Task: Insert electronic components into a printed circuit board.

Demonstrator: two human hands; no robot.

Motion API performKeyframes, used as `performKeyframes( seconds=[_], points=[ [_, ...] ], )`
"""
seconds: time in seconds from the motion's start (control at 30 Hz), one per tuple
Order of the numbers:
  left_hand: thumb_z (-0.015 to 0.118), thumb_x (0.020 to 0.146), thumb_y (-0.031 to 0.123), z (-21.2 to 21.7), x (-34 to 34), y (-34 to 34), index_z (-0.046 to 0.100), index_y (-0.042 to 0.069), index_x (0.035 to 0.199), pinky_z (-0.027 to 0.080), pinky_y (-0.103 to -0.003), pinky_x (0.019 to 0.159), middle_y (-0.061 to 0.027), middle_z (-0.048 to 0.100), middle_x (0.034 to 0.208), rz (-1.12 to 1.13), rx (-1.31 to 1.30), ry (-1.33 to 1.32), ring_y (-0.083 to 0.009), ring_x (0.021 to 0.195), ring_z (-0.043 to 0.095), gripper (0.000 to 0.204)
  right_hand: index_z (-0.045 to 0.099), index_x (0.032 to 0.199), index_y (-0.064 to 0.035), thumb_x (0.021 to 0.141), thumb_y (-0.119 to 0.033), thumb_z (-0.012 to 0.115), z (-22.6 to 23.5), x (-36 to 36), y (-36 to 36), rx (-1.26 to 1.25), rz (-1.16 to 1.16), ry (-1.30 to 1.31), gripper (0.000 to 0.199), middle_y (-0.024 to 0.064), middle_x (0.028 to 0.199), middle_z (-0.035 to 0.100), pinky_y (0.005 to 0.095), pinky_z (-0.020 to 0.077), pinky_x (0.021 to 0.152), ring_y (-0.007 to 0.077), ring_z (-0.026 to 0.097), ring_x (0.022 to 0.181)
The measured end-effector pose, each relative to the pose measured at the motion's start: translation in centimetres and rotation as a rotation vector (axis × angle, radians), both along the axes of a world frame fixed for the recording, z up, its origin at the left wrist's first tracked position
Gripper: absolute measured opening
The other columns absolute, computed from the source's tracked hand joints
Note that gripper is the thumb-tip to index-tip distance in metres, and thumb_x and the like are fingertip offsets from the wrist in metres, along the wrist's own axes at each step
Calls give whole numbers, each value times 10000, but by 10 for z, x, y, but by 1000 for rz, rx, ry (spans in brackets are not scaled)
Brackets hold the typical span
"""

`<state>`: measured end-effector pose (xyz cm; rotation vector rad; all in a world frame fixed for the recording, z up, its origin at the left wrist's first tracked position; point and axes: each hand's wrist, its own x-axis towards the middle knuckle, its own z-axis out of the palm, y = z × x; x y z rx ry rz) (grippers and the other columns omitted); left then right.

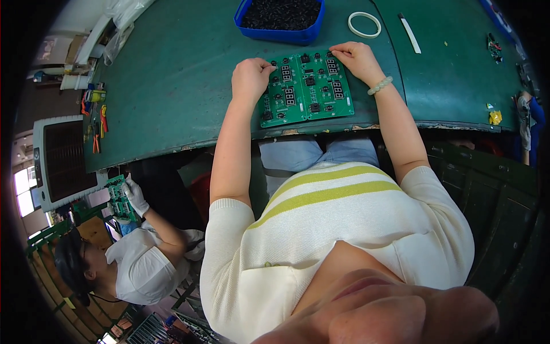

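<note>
A green circuit board panel (300, 94) lies flat at the table's near edge, its two halves side by side. It carries white-segment digit displays and several black square buttons or caps. At the upper left edge of the panel is my left hand (251, 79), fingers pinched together by the board. My right hand (356, 59), a beaded bracelet on its wrist, pinches at the upper right corner. Whatever lies between the fingertips of either hand is too small or hidden to make out. Beyond the panel, a blue bin (281, 35) holds many small black parts (281, 12).
The green-topped table (172, 86) also bears a roll of tape (364, 25), a white-bladed strip (410, 35), and pliers (103, 120) at the left edge. A co-worker (143, 264) at lower left, wearing a white glove, holds another circuit board (119, 198).
</note>
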<state>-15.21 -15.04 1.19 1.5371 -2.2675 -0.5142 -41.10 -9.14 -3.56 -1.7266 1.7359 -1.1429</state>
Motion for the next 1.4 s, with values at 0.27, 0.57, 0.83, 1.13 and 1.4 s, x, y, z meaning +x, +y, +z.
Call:
performKeyframes(
  seconds=[0.27, 0.57, 0.83, 1.13, 1.4],
  points=[
    [663, 731, 186, 3, 0, 3, 700, 72, 784, 500, -376, 675, -127, 649, 772, -133, -172, -169, -297, 736, 621, 131, 686, 915, -37, 784, -146, 648, 8, -3, 8, 59, 10, 42, 175, 135, 822, 665, 284, 498, 681, 203, 641, 733],
    [639, 749, 201, -1, 12, 41, 697, 100, 777, 501, -422, 683, -142, 645, 855, -88, -161, -178, -327, 763, 614, 121, 674, 949, -4, 788, -111, 662, 3, -6, 22, 137, 142, -103, 194, 18, 685, 614, 218, 448, 585, 79, 536, 611],
    [483, 853, 65, -14, 40, 38, 563, -48, 1020, 372, -215, 508, -52, 561, 781, 260, 470, 1245, -85, 573, 426, 216, 483, 1167, 70, 887, -32, 401, 16, -10, 47, 235, -42, -1454, 309, 26, 787, 470, 203, 350, 531, 101, 400, 640],
    [565, 891, 133, -8, 51, 58, 554, -14, 1008, 280, -174, 444, -50, 576, 765, 143, 713, 1326, -47, 527, 366, 188, 513, 1104, 41, 916, -137, 519, 14, -10, 60, 280, 97, -1424, 260, 55, 847, 544, 161, 352, 498, 77, 443, 651],
    [621, 841, 112, 2, 46, 66, 597, -16, 942, 299, -174, 458, -40, 608, 750, 83, 589, 1126, -22, 562, 422, 166, 562, 1044, 38, 893, -127, 558, 21, -2, 64, 271, 69, -1354, 224, 40, 809, 553, 149, 328, 473, 45, 438, 632]
  ],
)
